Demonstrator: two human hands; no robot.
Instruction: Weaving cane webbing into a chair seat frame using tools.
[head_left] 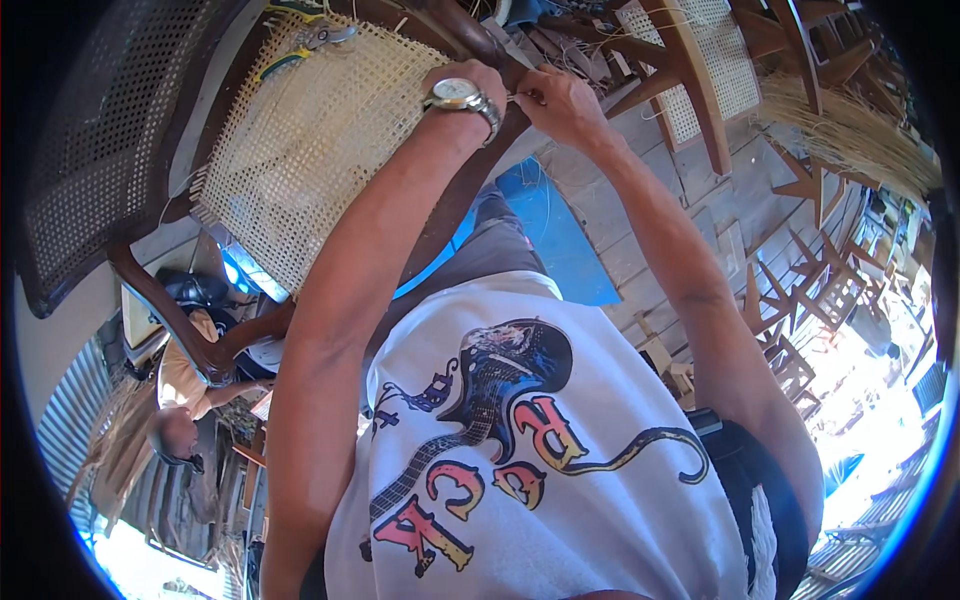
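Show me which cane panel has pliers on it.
The pale panel beside the left hand bears yellow-handled pliers; the dark far-left panel and the pale upper-right one show none.

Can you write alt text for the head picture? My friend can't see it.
A person's left hand and right hand are close together at a chair's dark wooden frame, beside pale woven cane where yellow-handled pliers lie.

We see a white shirt (620,395) filling the lower middle of the frame, printed with a dark, wavy-necked guitar (515,370) and bold lettering (457,490) shading from red to yellow. At upper centre, we find a metal wristwatch (457,94) with a pale round dial and link bracelet. We make out grey trousers (490,250) above the hem, and black fabric (738,462) at lower right.
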